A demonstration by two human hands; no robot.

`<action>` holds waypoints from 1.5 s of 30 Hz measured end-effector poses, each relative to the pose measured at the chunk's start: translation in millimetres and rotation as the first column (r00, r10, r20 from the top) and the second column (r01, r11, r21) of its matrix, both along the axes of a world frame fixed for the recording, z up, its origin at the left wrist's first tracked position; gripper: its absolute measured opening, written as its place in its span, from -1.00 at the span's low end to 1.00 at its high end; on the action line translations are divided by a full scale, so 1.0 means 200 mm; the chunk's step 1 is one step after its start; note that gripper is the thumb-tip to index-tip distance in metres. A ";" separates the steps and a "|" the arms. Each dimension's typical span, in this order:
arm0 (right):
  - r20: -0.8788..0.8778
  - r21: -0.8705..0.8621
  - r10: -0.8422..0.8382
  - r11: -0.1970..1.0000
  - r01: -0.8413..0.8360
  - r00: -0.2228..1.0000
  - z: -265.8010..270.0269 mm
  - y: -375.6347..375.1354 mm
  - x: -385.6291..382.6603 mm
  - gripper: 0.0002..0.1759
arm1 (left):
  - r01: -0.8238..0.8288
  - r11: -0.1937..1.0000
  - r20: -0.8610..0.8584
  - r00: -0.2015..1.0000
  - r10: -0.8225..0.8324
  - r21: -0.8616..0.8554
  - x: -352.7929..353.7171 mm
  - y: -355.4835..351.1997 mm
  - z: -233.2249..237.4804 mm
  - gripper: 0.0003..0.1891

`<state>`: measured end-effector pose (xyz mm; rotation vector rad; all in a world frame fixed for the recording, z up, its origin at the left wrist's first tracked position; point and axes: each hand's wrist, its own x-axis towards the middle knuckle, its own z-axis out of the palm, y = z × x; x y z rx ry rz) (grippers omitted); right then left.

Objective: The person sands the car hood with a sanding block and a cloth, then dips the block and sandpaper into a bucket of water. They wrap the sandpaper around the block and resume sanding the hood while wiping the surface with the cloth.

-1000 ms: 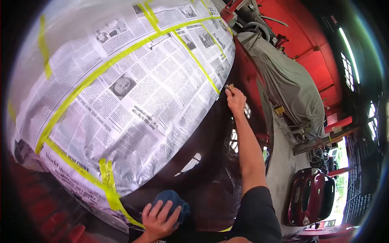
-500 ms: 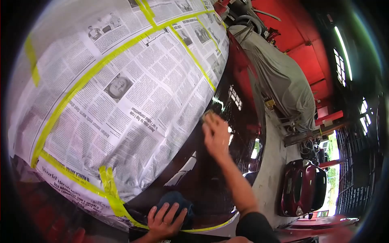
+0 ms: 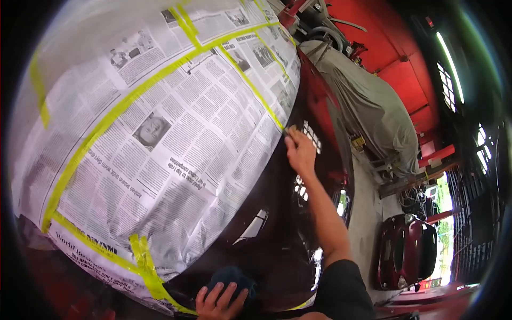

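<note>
A glossy dark red car panel [image 3: 272,192] runs beside sheets of newspaper [image 3: 176,106] held down with yellow masking tape [image 3: 144,80]. Reaching far over the panel, my right hand [image 3: 301,152] has its fingers closed on a small tan pad [image 3: 292,129], mostly hidden by the fingers. It presses at the panel's edge, close to a tape end. Lower down, my left hand [image 3: 221,304] rests with its fingers over a bunched dark blue cloth [image 3: 232,279] on the panel.
A car under a grey cover [image 3: 368,101] stands at the far side against a red wall [image 3: 378,48]. Further right is a dark red car [image 3: 408,253] on the concrete floor [image 3: 368,224]. A wooden beam [image 3: 416,178] lies between them.
My right hand has slid up and slightly right along the panel with the tan pad. My left hand stays by the cloth, a little lower in view.
</note>
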<state>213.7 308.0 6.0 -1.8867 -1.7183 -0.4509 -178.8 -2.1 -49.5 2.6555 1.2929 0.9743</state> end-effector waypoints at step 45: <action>-0.170 -0.217 -0.126 0.972 0.088 0.977 0.12 -0.13 -0.30 -0.62 | 0.027 0.995 0.148 0.989 -0.012 -0.098 0.01 0.03 0.11 -0.75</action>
